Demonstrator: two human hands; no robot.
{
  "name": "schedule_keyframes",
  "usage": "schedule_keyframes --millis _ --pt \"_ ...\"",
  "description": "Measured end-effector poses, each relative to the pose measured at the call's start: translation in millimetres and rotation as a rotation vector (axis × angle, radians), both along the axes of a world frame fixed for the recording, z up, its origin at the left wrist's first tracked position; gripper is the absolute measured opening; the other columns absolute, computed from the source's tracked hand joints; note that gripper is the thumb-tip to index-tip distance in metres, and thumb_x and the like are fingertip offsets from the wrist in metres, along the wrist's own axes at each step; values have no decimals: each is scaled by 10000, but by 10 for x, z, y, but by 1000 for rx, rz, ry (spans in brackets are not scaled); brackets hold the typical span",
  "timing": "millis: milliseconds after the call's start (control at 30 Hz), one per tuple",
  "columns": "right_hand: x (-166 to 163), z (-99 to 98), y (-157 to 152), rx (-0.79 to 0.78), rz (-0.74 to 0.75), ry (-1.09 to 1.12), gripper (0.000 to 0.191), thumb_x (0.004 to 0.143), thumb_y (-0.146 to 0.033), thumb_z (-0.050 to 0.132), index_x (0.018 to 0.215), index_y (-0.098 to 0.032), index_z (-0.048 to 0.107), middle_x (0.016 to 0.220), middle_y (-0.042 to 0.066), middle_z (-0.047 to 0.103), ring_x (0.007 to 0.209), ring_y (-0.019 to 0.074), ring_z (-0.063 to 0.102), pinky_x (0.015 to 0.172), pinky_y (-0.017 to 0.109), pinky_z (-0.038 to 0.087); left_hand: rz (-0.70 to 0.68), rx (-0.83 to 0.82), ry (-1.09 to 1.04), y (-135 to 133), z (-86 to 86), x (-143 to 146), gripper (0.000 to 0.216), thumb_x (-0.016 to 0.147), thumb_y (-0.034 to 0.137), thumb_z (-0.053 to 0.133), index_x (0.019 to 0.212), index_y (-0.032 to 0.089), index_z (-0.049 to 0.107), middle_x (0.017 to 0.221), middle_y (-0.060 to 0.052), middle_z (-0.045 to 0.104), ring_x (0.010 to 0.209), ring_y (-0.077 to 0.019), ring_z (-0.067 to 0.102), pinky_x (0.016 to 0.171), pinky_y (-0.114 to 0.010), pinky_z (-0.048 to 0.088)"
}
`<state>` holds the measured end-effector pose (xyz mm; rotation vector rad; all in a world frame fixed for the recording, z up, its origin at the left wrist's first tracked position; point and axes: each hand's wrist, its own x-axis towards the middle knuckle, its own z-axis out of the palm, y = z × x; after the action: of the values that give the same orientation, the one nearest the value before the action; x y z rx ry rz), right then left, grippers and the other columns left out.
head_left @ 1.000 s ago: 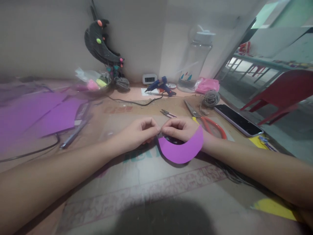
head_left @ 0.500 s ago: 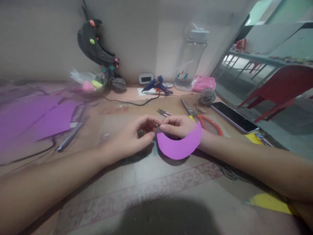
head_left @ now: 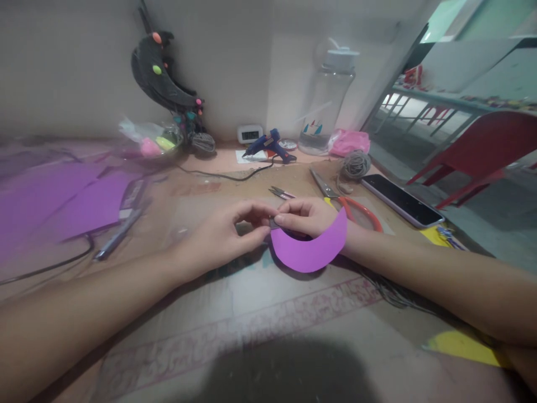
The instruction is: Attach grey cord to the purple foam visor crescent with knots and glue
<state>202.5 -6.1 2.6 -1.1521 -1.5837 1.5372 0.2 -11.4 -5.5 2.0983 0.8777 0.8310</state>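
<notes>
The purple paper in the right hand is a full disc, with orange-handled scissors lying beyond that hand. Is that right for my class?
Not quite: the head view shows the purple paper in the right hand is a crescent, not a full disc, with orange-handled scissors lying beyond that hand.

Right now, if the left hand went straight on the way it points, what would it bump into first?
Probably the right hand, which lies directly ahead of the left hand, though whether they touch is unclear. The purple crescent sits close by too.
</notes>
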Motion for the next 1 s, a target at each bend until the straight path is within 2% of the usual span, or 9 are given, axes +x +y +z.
schedule_keyframes --millis 333,500,667,767,933,1000 --pt "31 -34 23 -17 37 37 288 653 -398 753 725 -145 637 487 -76 500 425 38 381 415 208 244 66 23 43 -20 58 30 204 863 284 588 1032 226 687 977 -24 726 861 -163 648 767 -271 494" --pt "34 -38 28 -14 38 36 301 653 -409 752 724 -144 628 469 -85 477 417 35 368 411 205 232 69 28 45 -37 68 21 205 876 296 576 1034 228 688 1000 -29 720 889 -171 645 791 -278 486" --pt "17 -20 20 29 32 -13 301 670 -417 735 725 -143 625 482 -71 491 427 42 378 421 210 248 48 -183 -73 -37 78 21 248 926 272 477 1081 204 659 940 -39 691 828 -150 635 739 -256 498" --pt "0 -4 5 40 58 -19 292 661 -405 741 702 -147 610 541 -50 529 484 55 434 462 209 305 40 -269 -151 -4 41 34 274 914 329 515 1140 203 607 890 -25 672 783 -141 615 694 -246 494" --pt "23 -52 -12 72 126 -113 308 716 -440 701 769 -146 624 564 -45 521 492 64 428 455 208 302 85 -258 -40 36 10 32 234 847 399 605 851 172 660 806 -32 669 726 -148 594 650 -255 465" --pt "41 -75 -15 139 146 -124 320 765 -465 662 765 -147 620 583 -40 517 508 68 429 469 213 313 91 -288 -29 34 18 32 240 848 409 599 841 175 651 764 -23 655 681 -139 580 616 -250 450"
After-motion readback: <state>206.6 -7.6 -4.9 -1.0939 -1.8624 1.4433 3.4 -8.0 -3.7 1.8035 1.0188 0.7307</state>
